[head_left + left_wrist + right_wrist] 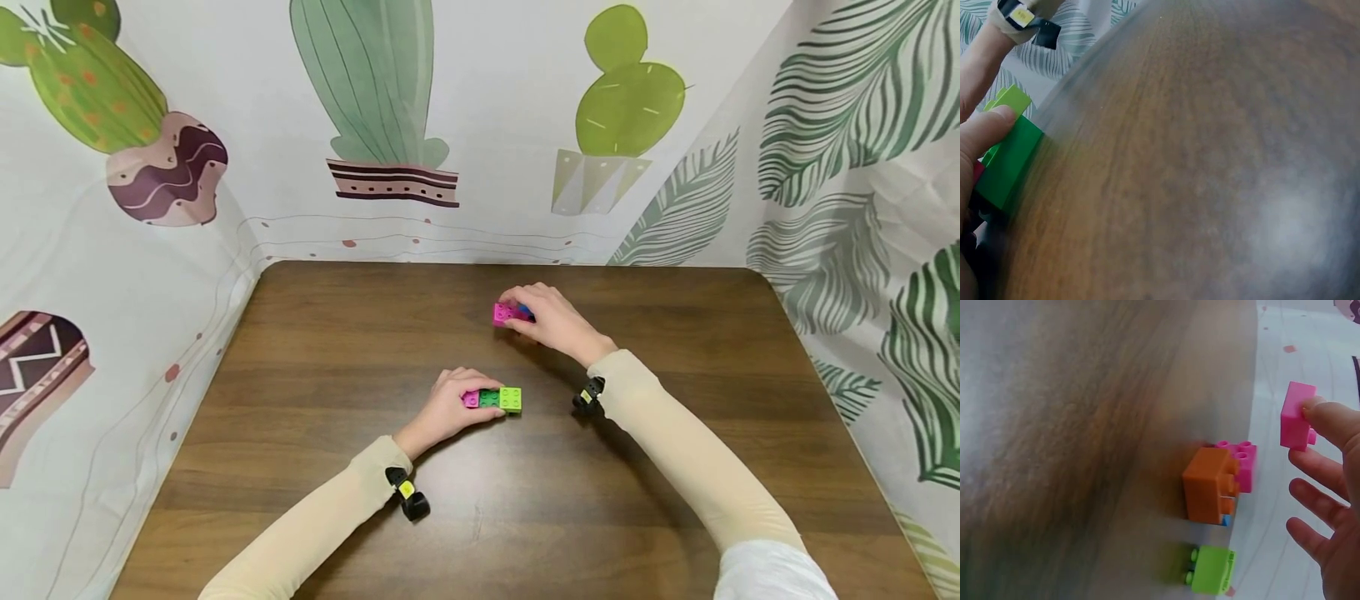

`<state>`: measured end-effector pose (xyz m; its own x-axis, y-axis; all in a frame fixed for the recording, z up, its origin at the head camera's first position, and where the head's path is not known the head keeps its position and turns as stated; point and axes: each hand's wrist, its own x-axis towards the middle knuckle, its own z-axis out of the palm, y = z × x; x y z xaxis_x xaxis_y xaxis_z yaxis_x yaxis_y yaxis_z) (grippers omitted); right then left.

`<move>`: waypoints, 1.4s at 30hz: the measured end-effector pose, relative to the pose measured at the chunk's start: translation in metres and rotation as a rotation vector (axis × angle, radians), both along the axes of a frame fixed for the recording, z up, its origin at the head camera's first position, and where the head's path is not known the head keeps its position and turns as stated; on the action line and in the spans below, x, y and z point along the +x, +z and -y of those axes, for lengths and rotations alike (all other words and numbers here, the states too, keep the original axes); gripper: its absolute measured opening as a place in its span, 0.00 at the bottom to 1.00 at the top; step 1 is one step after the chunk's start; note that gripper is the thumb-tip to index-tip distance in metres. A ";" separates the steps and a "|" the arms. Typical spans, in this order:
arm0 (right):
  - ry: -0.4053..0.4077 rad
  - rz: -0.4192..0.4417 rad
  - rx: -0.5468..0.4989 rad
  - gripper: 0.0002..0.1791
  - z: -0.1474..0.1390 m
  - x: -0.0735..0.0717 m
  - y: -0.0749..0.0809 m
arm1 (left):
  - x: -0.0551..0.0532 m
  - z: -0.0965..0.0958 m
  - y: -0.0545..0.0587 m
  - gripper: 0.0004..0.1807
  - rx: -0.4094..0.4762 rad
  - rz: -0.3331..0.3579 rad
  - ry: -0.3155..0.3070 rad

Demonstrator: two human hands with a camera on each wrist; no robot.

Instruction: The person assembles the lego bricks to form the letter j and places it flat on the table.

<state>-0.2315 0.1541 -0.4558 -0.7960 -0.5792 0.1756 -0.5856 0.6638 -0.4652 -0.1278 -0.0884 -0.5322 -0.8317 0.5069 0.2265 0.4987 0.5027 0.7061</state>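
My left hand (450, 407) grips a row of toy building bricks just over the table: pink (471, 399), dark green (490, 398) and lime green (511, 399). In the left wrist view its thumb lies along the dark green brick (1011, 164), near the lime green one (1015, 100). Farther back, my right hand (551, 319) pinches a small pink brick (1297, 415) between thumb and index finger; its other fingers are spread. Near that hand stand an orange brick (1204, 486), another pink brick (1245, 467) and a lime green brick (1213, 570). Some blue (527, 312) shows too.
The brown wooden table (360, 333) ends at the back and sides against a white cloth (510, 100) printed with cacti and leaves. Black cameras are strapped to the left wrist (408, 496) and right wrist (588, 396).
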 end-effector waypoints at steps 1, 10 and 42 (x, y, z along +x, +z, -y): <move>0.000 0.004 0.000 0.22 -0.001 0.002 0.002 | 0.000 0.000 0.000 0.22 -0.001 0.000 0.001; 0.020 -0.029 0.023 0.24 -0.015 0.025 0.009 | 0.000 0.000 0.001 0.22 0.004 -0.009 0.011; 0.124 -0.005 -0.046 0.19 -0.027 0.097 -0.002 | 0.001 0.000 0.000 0.21 0.024 -0.035 0.009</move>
<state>-0.1342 0.1806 -0.4580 -0.7179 -0.6643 0.2083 -0.6643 0.5643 -0.4901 -0.1263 -0.0888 -0.5324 -0.8273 0.4937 0.2680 0.5192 0.4902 0.7001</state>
